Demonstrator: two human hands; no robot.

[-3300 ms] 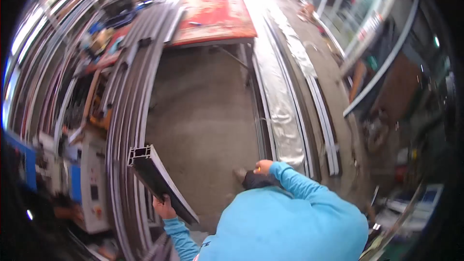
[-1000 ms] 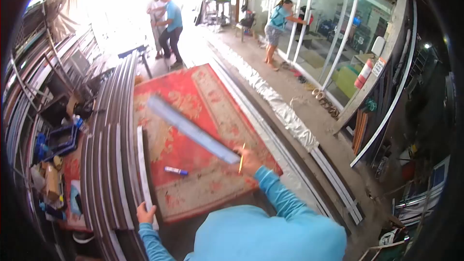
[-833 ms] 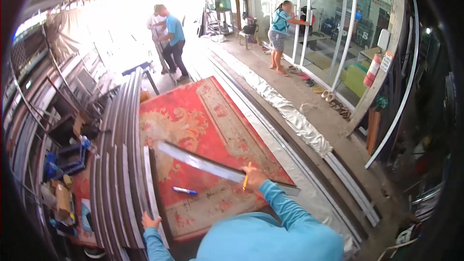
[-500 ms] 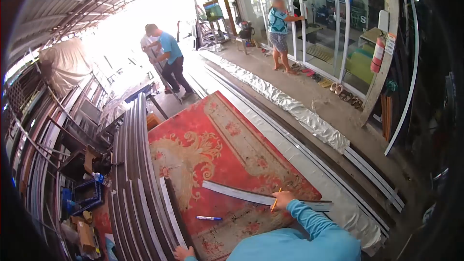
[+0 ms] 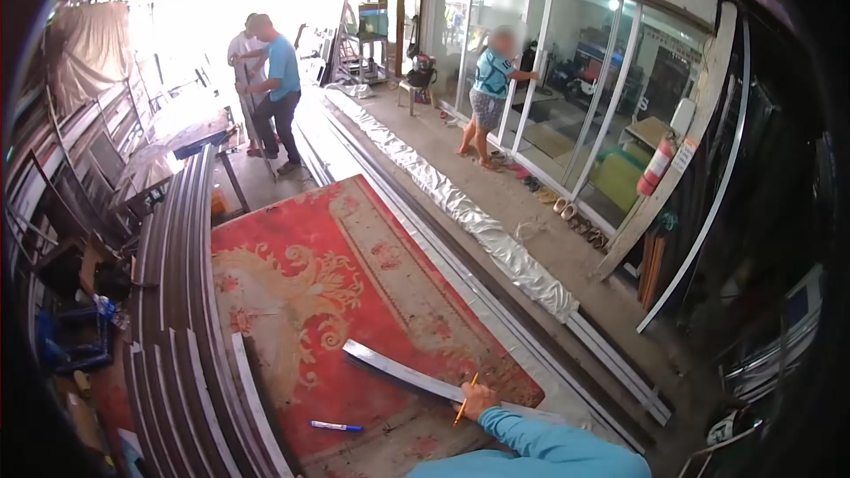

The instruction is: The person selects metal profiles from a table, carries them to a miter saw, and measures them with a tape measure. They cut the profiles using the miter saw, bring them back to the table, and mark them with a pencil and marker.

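My right hand (image 5: 479,400) is closed round an orange pencil (image 5: 460,411) and rests at a metal bar (image 5: 403,373). That bar lies slantwise on the red patterned carpet (image 5: 292,257). A blue and white marker (image 5: 336,427) lies on the carpet, left of the bar. Long dark and silver profiles (image 5: 177,265) are stacked along the carpet's left side, and a shorter one (image 5: 257,403) lies beside them. My left hand is out of view.
Two people (image 5: 276,80) stand at the far end, holding a long piece. Another person (image 5: 491,88) is at the glass sliding doors (image 5: 575,106). A silver-wrapped bundle (image 5: 443,186) runs along the right, with a fire extinguisher (image 5: 655,168) beyond.
The view has turned right, so the scene sits further left. My left hand, earlier on the profiles at the bottom, has left the view. My right hand still has the pencil.
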